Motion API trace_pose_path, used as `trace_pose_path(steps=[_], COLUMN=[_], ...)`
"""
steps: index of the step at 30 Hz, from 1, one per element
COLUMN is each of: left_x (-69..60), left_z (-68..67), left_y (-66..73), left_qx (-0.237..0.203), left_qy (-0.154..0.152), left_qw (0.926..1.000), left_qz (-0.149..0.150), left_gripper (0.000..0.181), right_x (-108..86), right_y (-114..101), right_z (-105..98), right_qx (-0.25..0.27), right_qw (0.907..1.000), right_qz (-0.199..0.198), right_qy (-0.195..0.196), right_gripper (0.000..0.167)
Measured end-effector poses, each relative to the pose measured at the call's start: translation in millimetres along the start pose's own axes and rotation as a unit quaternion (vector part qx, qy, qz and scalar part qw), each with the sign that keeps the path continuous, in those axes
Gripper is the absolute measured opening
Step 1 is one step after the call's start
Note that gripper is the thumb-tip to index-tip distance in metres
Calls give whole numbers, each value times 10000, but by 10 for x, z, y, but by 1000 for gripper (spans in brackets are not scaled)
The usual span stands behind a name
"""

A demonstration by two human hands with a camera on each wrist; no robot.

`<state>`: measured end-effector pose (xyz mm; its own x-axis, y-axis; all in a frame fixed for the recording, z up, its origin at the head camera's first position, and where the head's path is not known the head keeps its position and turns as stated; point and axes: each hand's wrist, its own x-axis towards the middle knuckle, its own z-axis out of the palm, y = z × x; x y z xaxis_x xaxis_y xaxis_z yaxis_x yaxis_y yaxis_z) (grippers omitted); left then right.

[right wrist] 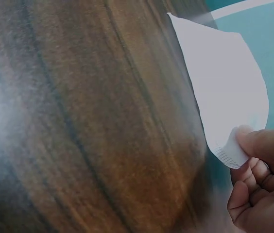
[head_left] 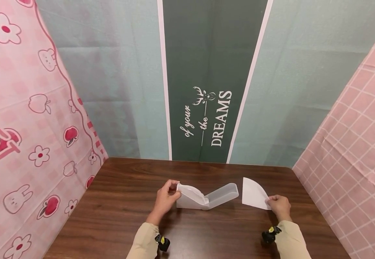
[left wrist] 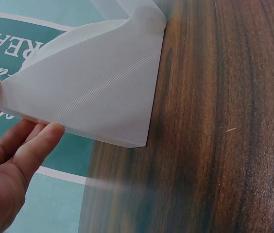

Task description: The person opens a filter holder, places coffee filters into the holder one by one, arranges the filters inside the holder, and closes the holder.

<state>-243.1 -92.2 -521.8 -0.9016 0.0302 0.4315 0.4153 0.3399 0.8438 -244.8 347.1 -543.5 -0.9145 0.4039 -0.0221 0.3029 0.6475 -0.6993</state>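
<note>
A white plastic case [head_left: 188, 199] stands on the wooden table, with white paper showing along its curved opening. Its translucent hinged lid [head_left: 222, 195] is swung out to the right. My left hand [head_left: 167, 197] grips the case by its left end; in the left wrist view, the fingers [left wrist: 40, 145] lie along its edge and the thumb is partly cut off by the frame. To the right of the lid, my right hand [head_left: 279, 206] pinches a white fan-shaped paper coffee filter [head_left: 253, 193] by its lower right corner. The right wrist view shows the filter's crimped edge [right wrist: 227, 156] beside the thumb.
The brown wooden table [head_left: 206, 233] extends around both hands. Behind it hangs a green and teal cloth [head_left: 203, 54] with lettering. Pink patterned cloths enclose the left [head_left: 22, 108] and right [head_left: 359, 144] sides. Each wrist wears a small black camera [head_left: 163, 243].
</note>
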Motion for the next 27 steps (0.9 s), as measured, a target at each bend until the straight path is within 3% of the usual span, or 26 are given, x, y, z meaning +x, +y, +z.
trace_pose_path(steps=[13, 19, 27], left_x=[6, 9, 5], left_z=[2, -5, -14], left_y=[15, 9, 23], left_qx=[-10, 45, 15], left_qy=[-32, -50, -55], left_qw=[10000, 10000, 9999], left_qz=[-86, -10, -149], left_gripper=[27, 27, 27], right_x=[-114, -156, -169], right_y=[-185, -416, -557], right_z=[-104, -196, -221], right_qx=[810, 1364, 1428], right_qw=[9964, 9886, 9877], right_qz=[151, -55, -150], right_qy=[204, 636, 613], right_gripper=[20, 19, 19])
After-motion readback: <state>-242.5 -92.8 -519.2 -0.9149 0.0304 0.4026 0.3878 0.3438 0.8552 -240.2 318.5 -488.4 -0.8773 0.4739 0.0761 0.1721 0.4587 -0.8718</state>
